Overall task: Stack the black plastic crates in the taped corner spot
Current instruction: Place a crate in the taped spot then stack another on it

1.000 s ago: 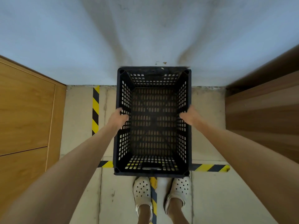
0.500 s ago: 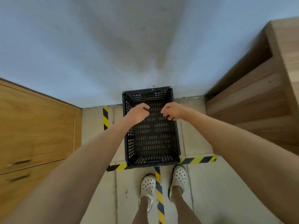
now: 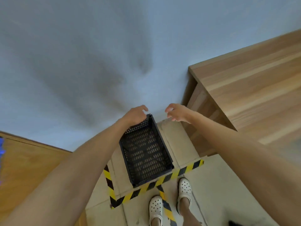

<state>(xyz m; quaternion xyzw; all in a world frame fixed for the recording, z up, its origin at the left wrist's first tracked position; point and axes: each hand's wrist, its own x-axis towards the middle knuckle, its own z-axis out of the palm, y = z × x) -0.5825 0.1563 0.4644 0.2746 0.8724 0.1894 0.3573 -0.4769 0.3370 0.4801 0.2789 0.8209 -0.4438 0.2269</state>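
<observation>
A black perforated plastic crate (image 3: 145, 154) stands on the floor against the grey wall, inside the spot marked by yellow-and-black tape (image 3: 164, 180). Its near edge rests at the front tape line. My left hand (image 3: 136, 114) hovers above the crate's far left corner with fingers curled apart and nothing in them. My right hand (image 3: 176, 112) is raised to the right of the crate, fingers spread, holding nothing. Neither hand touches the crate as far as I can see.
A light wooden table (image 3: 254, 88) stands close on the right of the crate. A wooden cabinet (image 3: 24, 173) is on the left. The grey wall (image 3: 97, 62) is straight ahead. My feet in white clogs (image 3: 184, 189) stand just behind the tape.
My hands let go of the crate's side walls and rose away from it. The view pulled back and tilted, so the crate now looks smaller and skewed.
</observation>
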